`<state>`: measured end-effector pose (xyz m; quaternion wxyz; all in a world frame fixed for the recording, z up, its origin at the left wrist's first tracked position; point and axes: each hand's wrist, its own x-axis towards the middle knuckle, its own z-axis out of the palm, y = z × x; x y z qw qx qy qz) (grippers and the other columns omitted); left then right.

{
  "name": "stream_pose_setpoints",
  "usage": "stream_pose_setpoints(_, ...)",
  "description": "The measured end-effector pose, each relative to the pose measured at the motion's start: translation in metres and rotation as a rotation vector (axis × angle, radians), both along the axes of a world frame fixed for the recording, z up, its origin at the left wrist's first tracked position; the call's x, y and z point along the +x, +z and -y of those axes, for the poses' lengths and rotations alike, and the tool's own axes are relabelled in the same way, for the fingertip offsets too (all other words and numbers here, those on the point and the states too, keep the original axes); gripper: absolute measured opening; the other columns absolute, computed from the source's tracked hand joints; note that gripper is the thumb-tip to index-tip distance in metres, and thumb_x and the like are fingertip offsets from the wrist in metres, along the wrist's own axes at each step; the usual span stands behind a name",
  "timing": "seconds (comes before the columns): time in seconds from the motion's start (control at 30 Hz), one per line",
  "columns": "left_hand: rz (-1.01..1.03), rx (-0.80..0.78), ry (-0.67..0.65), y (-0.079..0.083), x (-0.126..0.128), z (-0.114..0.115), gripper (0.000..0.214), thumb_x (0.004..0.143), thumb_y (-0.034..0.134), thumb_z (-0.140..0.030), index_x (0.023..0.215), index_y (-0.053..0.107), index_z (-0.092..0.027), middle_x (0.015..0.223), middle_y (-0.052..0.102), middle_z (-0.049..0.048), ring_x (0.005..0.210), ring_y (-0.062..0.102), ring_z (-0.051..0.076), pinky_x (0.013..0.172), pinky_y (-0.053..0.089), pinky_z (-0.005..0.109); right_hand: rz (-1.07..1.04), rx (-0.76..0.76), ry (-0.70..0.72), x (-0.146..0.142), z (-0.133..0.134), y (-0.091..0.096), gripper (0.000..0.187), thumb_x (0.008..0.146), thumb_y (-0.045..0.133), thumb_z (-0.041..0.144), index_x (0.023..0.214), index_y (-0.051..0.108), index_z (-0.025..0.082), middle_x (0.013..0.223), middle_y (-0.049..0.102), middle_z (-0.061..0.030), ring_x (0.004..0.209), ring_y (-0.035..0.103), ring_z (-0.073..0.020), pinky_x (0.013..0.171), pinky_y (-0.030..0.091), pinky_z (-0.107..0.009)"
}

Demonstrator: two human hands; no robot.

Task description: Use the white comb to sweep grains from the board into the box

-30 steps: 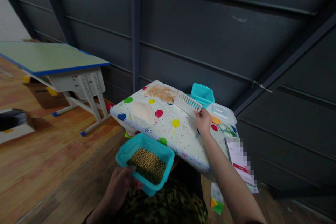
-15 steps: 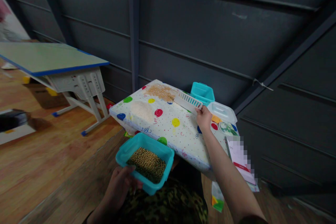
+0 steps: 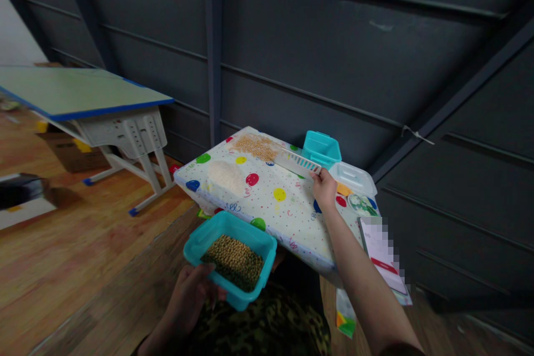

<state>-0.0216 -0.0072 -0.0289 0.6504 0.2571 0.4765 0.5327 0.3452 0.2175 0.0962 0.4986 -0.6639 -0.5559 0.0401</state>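
My left hand point(image 3: 194, 289) grips the near rim of a turquoise plastic box point(image 3: 208, 228), held over my lap beside the table's front edge. Inside the box lie tan beans point(image 3: 233, 253) with darker green ones along the near side. At the table's far right, my right hand point(image 3: 324, 184) pinches one end of a long white slotted plastic strip point(image 3: 298, 162). The strip's other end reaches the edge of a spread of tan grains point(image 3: 254, 147). Nearer me sits a pale, whitish pile of grains point(image 3: 227, 175).
A second turquoise box point(image 3: 321, 147) stands at the back right, beside a clear plastic lid point(image 3: 354, 178). A phone point(image 3: 381, 256) and a round green-patterned item point(image 3: 362, 204) lie on the right. Left is a green-topped desk point(image 3: 75, 89); a dark wall point(image 3: 312, 55) rises behind.
The white slotted strip has tilted a little and its far end has shifted slightly. My left hand and the turquoise box have hardly moved.
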Motion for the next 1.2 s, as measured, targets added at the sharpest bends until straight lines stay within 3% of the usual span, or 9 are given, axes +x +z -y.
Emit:
stream_pose_setpoints(0.17, 0.004, -0.006, 0.002, 0.006, 0.000, 0.002, 0.051, 0.074, 0.092, -0.063, 0.049, 0.077, -0.021, 0.044, 0.070, 0.0093, 0.037, 0.062, 0.020, 0.040, 0.044, 0.029, 0.001, -0.008, -0.009, 0.004, -0.001, -0.003, 0.025, 0.091, 0.068, 0.035, 0.077, 0.047, 0.031, 0.067, 0.052, 0.0052, 0.072, 0.049, -0.0213, 0.078, 0.045, -0.036)
stream_pose_setpoints(0.4, 0.015, -0.019, 0.007, 0.009, 0.000, 0.002, 0.045, 0.074, 0.093, -0.060, 0.053, 0.077, -0.022, 0.045, 0.070, 0.0073, 0.040, 0.064, 0.022, 0.041, 0.047, 0.030, 0.011, 0.001, -0.012, 0.007, -0.001, -0.006, 0.024, 0.095, 0.065, 0.037, 0.079, 0.047, 0.031, 0.069, 0.053, 0.0045, 0.072, 0.051, -0.0214, 0.080, 0.050, -0.040)
stream_pose_setpoints(0.63, 0.023, -0.006, 0.016, 0.002, 0.000, 0.002, 0.050, 0.075, 0.092, -0.059, 0.047, 0.074, -0.023, 0.046, 0.070, 0.0092, 0.040, 0.064, 0.021, 0.040, 0.047, 0.029, 0.017, 0.023, 0.009, 0.008, -0.001, -0.006, 0.030, 0.096, 0.065, 0.047, 0.079, 0.046, 0.032, 0.068, 0.053, 0.0029, 0.071, 0.051, -0.0225, 0.077, 0.050, -0.040)
stream_pose_setpoints(0.97, 0.019, -0.003, 0.000, 0.008, 0.001, 0.001, 0.050, 0.075, 0.093, -0.059, 0.048, 0.077, -0.020, 0.046, 0.071, 0.0110, 0.039, 0.063, 0.021, 0.040, 0.044, 0.029, 0.044, -0.012, -0.012, 0.011, 0.004, 0.000, 0.026, 0.091, 0.064, 0.039, 0.077, 0.044, 0.031, 0.067, 0.050, 0.0037, 0.072, 0.048, -0.0217, 0.076, 0.043, -0.036)
stream_pose_setpoints(1.07, 0.042, -0.004, -0.001, 0.011, 0.002, 0.001, 0.051, 0.072, 0.095, -0.059, 0.047, 0.073, -0.021, 0.044, 0.069, 0.0090, 0.039, 0.064, 0.022, 0.039, 0.043, 0.029, 0.057, 0.001, -0.009, 0.013, 0.006, 0.001, 0.024, 0.088, 0.062, 0.040, 0.076, 0.043, 0.031, 0.066, 0.049, 0.0041, 0.071, 0.047, -0.0211, 0.075, 0.039, -0.035)
stream_pose_setpoints(1.2, 0.052, 0.004, -0.009, 0.012, 0.001, 0.003, 0.055, 0.079, 0.093, -0.057, 0.045, 0.064, -0.024, 0.048, 0.072, 0.0080, 0.041, 0.063, 0.019, 0.041, 0.046, 0.028, 0.062, 0.027, -0.018, 0.014, 0.008, 0.002, 0.026, 0.091, 0.061, 0.046, 0.077, 0.043, 0.032, 0.064, 0.045, 0.0044, 0.069, 0.048, -0.0217, 0.073, 0.039, -0.036)
